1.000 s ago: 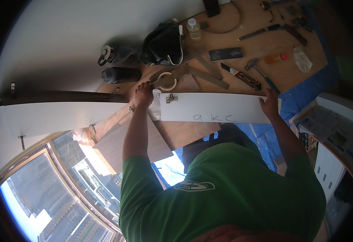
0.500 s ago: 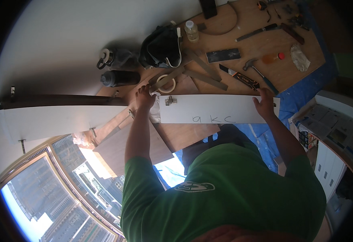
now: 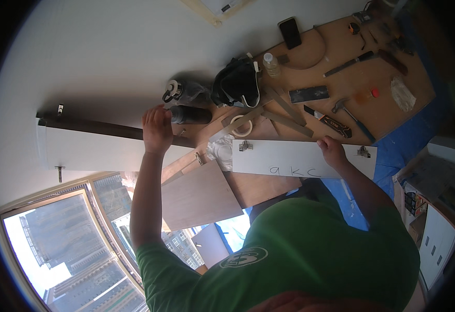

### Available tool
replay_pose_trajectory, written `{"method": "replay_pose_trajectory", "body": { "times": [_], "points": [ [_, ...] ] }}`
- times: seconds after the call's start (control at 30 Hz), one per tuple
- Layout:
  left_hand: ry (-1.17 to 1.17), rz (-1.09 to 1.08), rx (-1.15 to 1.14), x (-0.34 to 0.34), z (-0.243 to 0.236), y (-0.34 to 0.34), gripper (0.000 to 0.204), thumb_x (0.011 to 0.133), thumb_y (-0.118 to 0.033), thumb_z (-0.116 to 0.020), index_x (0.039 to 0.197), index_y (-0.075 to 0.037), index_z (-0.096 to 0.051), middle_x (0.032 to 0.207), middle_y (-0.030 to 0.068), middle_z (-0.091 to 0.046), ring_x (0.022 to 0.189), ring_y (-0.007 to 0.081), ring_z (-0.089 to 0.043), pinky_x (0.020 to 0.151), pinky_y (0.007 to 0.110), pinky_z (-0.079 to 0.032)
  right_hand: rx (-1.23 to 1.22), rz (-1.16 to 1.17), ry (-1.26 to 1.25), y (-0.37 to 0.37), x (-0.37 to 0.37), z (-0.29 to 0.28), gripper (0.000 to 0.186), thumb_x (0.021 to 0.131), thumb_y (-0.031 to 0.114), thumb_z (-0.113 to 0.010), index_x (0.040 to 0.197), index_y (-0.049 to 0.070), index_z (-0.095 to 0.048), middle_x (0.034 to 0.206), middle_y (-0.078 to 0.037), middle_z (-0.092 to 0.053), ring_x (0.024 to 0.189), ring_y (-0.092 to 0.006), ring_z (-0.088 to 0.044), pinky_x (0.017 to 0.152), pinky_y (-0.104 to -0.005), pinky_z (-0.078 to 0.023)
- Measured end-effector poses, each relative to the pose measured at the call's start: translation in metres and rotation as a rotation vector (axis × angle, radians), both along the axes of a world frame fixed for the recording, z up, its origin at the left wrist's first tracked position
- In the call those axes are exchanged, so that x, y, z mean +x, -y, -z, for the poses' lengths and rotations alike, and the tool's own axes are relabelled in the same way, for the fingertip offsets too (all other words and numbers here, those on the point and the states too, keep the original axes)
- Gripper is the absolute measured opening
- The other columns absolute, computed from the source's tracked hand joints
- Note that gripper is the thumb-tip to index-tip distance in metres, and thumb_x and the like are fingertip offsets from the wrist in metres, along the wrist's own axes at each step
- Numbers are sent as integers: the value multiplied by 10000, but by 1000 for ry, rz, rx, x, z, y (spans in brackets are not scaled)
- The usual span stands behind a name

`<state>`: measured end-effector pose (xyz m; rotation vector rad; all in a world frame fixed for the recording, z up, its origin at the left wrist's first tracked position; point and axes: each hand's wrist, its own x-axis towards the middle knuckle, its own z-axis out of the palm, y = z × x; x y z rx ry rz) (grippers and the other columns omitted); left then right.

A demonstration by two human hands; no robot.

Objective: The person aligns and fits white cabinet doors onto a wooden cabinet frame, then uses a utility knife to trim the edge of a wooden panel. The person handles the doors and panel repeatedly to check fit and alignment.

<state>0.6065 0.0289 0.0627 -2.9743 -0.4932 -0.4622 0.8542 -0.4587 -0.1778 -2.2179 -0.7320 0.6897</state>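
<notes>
A long white board [image 3: 261, 164] with two metal hinges and handwriting on its face lies at the near edge of the table. My right hand [image 3: 334, 153] is closed over its upper edge, toward the right end. Out to the left, my left hand [image 3: 157, 130] is raised with its fingers curled together. It overlaps the dark-edged white panel [image 3: 108, 151] and comes close to the end of a black bottle [image 3: 192, 115]; whether it grips anything is hidden. Crumpled white plastic [image 3: 220, 148] sits by the board's left end.
Beyond the board lie a utility knife [image 3: 331, 122], a hammer [image 3: 353, 118], a dark sanding block [image 3: 309, 94], a tape roll [image 3: 241, 125] and wood strips [image 3: 288, 106]. A black bag [image 3: 236, 83] and a clear bottle [image 3: 271, 66] stand farther back. Brown panels [image 3: 201, 197] lie nearer me.
My left hand has left the white board's left end and moved left, up beside the black bottle. My right hand has stayed on the board. The whole view has shifted toward the left.
</notes>
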Motion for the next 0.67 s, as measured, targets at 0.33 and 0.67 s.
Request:
{"method": "replay_pose_trajectory", "body": {
  "times": [0.33, 0.67],
  "points": [
    [218, 174, 756, 171, -264, -68, 410, 1032, -320, -641, 1417, -206, -561, 1475, 19, -578, 1383, 259, -526, 1176, 481, -382, 100, -213, -249, -48, -36, -31, 314, 958, 146, -720, 1242, 34, -647, 862, -158, -698, 775, -309, -681, 748, -425, -527],
    [337, 265, 861, 266, -238, -117, 880, 912, -649, -698, 1630, -302, -327, 1704, 46, -275, 1560, 252, -249, 1232, 637, -181, 211, -148, -270, -48, -45, 5, 396, 937, 156, -753, 1295, 31, -637, 896, -100, -680, 795, -250, -675, 736, -394, -539]
  ]
}}
